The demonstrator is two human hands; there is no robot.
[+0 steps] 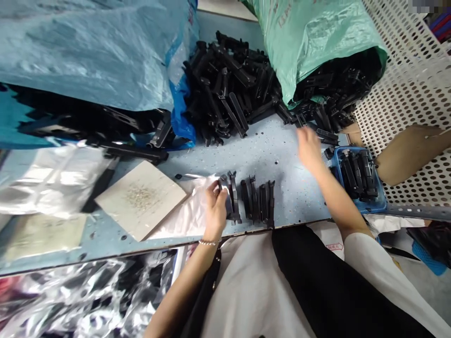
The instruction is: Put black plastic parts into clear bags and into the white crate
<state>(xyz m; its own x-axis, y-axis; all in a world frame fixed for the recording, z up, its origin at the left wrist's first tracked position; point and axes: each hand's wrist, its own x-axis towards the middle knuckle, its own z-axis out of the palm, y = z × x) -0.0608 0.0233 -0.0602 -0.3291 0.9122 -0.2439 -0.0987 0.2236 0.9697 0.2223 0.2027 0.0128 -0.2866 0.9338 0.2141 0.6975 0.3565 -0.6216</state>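
Left hand (216,199) is pinching a slender black plastic part (229,204); nudging could be scattering the row of similar black parts (248,199) just rightward. Right hand (309,145), grip indiscernible (blur), is hovering beside jumbled black plastic pieces (323,117); interlocking could be causing snags.

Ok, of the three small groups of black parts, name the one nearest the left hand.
The leftmost group, up against the left hand; the middle group and rightmost group lie farther right, apart from both hands.

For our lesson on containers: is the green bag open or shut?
Open: the green bag gapes, with black parts visible inside and more lying just outside its mouth.
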